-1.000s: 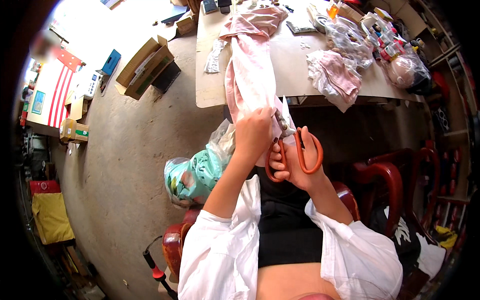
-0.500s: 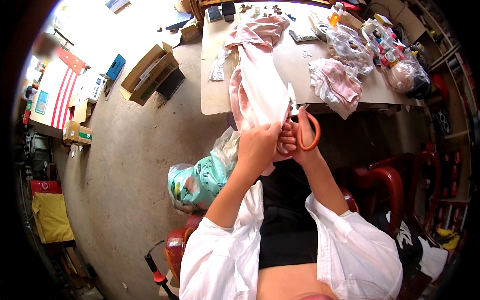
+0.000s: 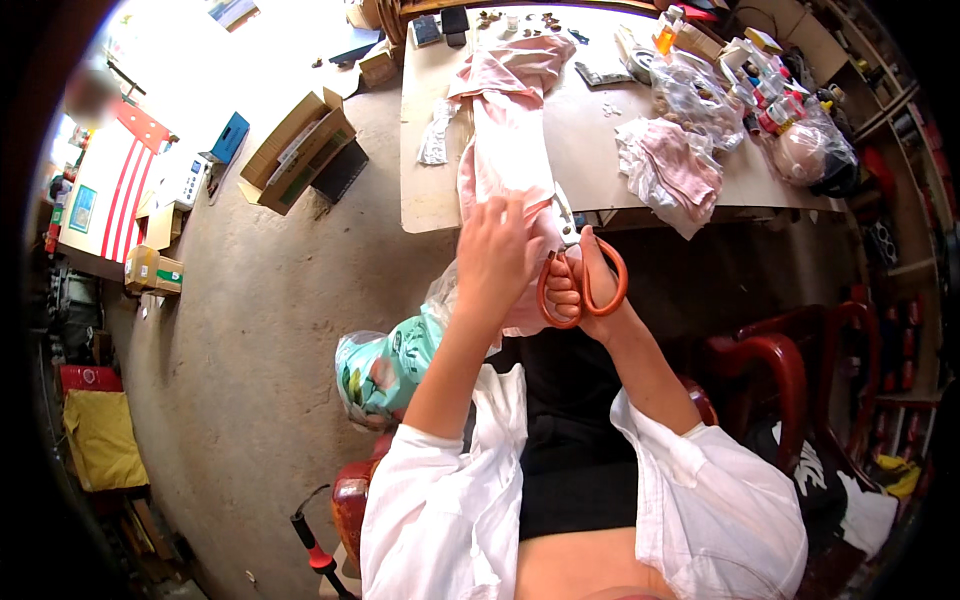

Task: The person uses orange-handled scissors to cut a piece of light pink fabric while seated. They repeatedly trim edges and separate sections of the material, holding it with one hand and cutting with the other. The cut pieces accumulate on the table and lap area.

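A pair of scissors (image 3: 614, 290) with orange-red loop handles and metal blades is in my right hand (image 3: 566, 284), whose fingers are closed around the handles. The blades point away from me, beside the right edge of a long pale pink garment (image 3: 510, 150). This cloth runs from the table down toward my lap, its far end bunched up. On its near part rests my left hand (image 3: 495, 250), fingers extended over the fabric and not wrapped round it. Some cloth lies hidden beneath both hands.
On the table (image 3: 430, 195) at right lie a pink cloth in clear plastic (image 3: 672, 165) and several bagged bottles (image 3: 780, 105). A green patterned plastic bag (image 3: 385, 365) stands left of my lap. Wooden chair arms (image 3: 770, 365) are at right; an open carton (image 3: 297, 150) sits on the floor.
My left hand has let go of its pinch on the garment and moved up and left onto it. The scissors have turned, showing both handle loops, and my right hand has shifted slightly left.
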### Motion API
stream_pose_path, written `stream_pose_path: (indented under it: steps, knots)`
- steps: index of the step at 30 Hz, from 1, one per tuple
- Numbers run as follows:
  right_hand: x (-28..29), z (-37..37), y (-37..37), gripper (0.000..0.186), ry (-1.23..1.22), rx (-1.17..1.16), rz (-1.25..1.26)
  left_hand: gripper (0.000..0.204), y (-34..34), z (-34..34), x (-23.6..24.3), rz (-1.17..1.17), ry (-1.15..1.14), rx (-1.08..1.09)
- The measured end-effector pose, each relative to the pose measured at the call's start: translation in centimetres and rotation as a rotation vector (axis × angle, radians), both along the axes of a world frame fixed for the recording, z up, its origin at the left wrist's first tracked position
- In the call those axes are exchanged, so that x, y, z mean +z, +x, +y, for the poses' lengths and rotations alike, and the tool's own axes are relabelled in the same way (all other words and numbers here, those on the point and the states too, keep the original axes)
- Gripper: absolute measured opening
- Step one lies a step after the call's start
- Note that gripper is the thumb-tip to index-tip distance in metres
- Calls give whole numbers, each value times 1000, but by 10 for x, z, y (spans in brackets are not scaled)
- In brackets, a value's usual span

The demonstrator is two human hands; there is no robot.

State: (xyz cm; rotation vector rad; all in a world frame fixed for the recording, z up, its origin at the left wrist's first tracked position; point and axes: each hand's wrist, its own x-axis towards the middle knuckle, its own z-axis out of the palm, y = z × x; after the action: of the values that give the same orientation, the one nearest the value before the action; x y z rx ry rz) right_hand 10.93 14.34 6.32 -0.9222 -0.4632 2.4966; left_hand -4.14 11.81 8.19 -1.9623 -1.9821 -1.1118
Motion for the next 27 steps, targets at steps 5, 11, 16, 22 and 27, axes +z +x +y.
stream_pose_path:
  steps: [5,11,16,22,27]
  knots:
    - [4,-2,-2,65,-27,23,36,6,2,44,-19,155,-172,-35]
    - [6,3,4,79,-26,95,295,8,1,40,-26,79,-240,-44]
    - [11,18,-5,79,-33,32,288,7,-2,25,-8,141,-286,-153]
    - [-2,24,-25,75,-56,21,336,5,-3,5,12,66,-297,-164]
    - [-15,41,-22,81,-75,-79,257,6,-3,-14,16,38,-247,-167]
